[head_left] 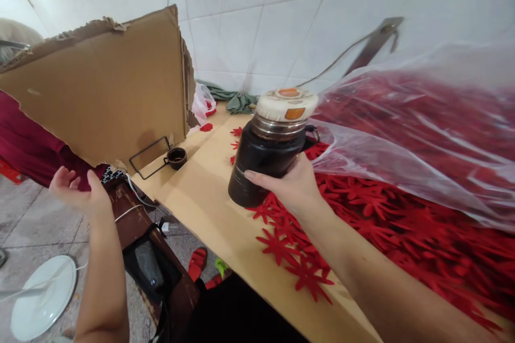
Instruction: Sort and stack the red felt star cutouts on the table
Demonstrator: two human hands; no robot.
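Observation:
My right hand (295, 185) is wrapped round a black thermos bottle (267, 158) with a cream lid (286, 103) and a steel neck. The bottle tilts slightly over the tabletop (209, 187). Below and beside it lies a heap of red flower-shaped felt pieces (362, 198). Off the table's left side, my left hand (80, 190) is raised with its fingers apart and nothing in it. Nearest to that hand are a large cardboard sheet (108, 75) and some dark red cloth (36, 128).
A clear plastic bag (422, 134) of red pieces fills the right side. By the cardboard sit a small dark cup (176, 157) and a bent wire frame (151, 158). Below are a brown bench (124, 209) with a black bag (151, 262) and a white round base (44, 297).

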